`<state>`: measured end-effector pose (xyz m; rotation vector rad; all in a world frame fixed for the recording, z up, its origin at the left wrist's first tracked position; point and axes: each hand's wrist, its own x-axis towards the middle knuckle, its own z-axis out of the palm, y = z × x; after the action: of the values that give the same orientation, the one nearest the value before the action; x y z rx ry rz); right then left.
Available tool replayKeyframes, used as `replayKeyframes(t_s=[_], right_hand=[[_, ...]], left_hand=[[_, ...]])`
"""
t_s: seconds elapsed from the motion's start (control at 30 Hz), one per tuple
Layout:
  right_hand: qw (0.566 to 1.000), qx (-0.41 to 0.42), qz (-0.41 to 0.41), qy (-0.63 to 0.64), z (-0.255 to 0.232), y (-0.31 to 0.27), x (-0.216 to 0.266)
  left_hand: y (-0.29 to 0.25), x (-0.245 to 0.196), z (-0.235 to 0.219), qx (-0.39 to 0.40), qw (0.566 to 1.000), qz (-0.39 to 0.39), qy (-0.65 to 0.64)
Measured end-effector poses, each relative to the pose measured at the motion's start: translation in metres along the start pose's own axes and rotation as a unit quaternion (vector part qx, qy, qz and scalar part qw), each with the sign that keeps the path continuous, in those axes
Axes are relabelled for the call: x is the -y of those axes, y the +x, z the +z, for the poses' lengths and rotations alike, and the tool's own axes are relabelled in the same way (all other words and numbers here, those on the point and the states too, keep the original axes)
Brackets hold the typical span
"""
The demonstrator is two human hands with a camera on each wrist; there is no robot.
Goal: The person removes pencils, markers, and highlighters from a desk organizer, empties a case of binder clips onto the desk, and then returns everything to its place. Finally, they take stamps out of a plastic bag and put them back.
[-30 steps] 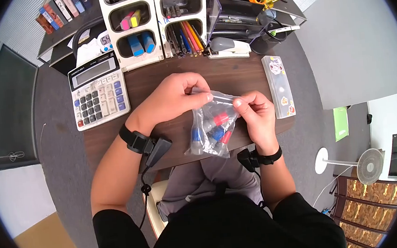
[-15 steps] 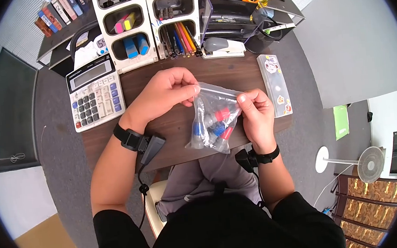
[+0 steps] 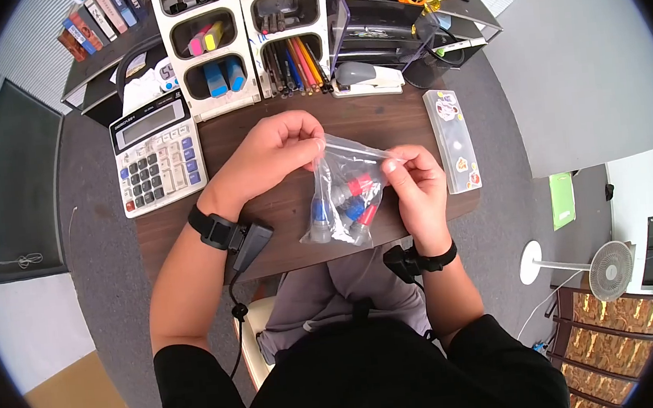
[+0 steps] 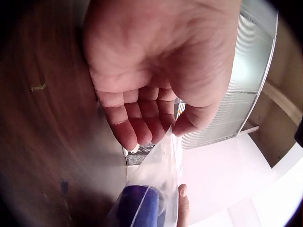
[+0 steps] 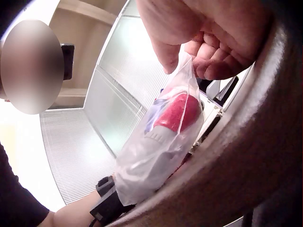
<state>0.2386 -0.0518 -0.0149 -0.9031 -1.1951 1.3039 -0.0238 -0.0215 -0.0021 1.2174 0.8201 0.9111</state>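
Note:
A clear zip bag [image 3: 347, 173] hangs between the two hands over the desk's front part. My left hand [image 3: 279, 152] pinches its upper left corner between thumb and fingers. At the upper right corner, my right hand [image 3: 420, 186] pinches the bag edge with the thumb on top. Inside lie several small pieces with clear or greyish bodies and red or blue ends; their exact kind is blurred by the plastic. A blue end [image 4: 141, 204] shows large in the left wrist view, and a red end [image 5: 180, 112] with a ridged pale collar in the right wrist view.
A calculator [image 3: 158, 156] lies left of the left arm. Behind the hands stand a white drawer organizer [image 3: 226, 104] with markers and pencils, and a stapler [image 3: 368, 78]. A long translucent case [image 3: 453, 142] with stickers lies right of the right hand.
The left hand has moved left and slightly away from the body, widening the gap between the hands along the bag's top. The right hand has shifted slightly left, and the bag has moved with them.

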Motion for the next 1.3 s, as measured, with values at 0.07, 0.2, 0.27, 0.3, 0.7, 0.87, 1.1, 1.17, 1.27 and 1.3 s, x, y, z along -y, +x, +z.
replayKeyframes(t_s=[0.07, 0.2, 0.27, 0.3, 0.7, 0.87, 1.1, 1.17, 1.27, 1.3], right_hand=[[0.999, 0.015, 0.015, -0.027, 0.006, 0.000, 0.005], [0.994, 0.046, 0.040, -0.092, 0.006, -0.001, 0.004], [0.992, 0.051, 0.039, -0.108, 0.006, -0.002, 0.004], [0.990, 0.056, 0.038, -0.124, 0.006, -0.003, 0.004], [0.974, 0.074, -0.006, -0.214, 0.014, -0.002, 0.009], [0.969, 0.078, -0.038, -0.231, 0.012, -0.002, 0.007], [0.978, 0.058, 0.001, -0.202, 0.008, -0.003, 0.002], [0.982, 0.048, 0.006, -0.182, 0.008, -0.004, 0.002], [0.993, 0.025, 0.014, -0.115, 0.006, -0.004, 0.001], [0.998, 0.013, 0.016, -0.068, 0.006, -0.004, 0.000]], left_hand=[[0.000, 0.001, 0.000, 0.004, 1.000, 0.004, 0.006], [-0.004, -0.005, 0.006, 0.037, 0.996, 0.003, 0.077], [-0.005, -0.004, 0.011, 0.046, 0.993, 0.002, 0.108], [-0.005, -0.003, 0.014, 0.046, 0.993, 0.002, 0.107], [-0.005, 0.001, 0.026, 0.006, 0.980, 0.080, 0.180], [-0.005, -0.002, 0.027, 0.013, 0.977, 0.079, 0.195], [-0.004, -0.003, 0.022, 0.023, 0.989, 0.032, 0.144], [-0.002, -0.001, 0.021, 0.012, 0.986, 0.040, 0.159], [0.000, 0.000, 0.015, -0.025, 0.994, 0.020, 0.105], [0.001, 0.002, 0.013, -0.027, 0.994, 0.020, 0.107]])
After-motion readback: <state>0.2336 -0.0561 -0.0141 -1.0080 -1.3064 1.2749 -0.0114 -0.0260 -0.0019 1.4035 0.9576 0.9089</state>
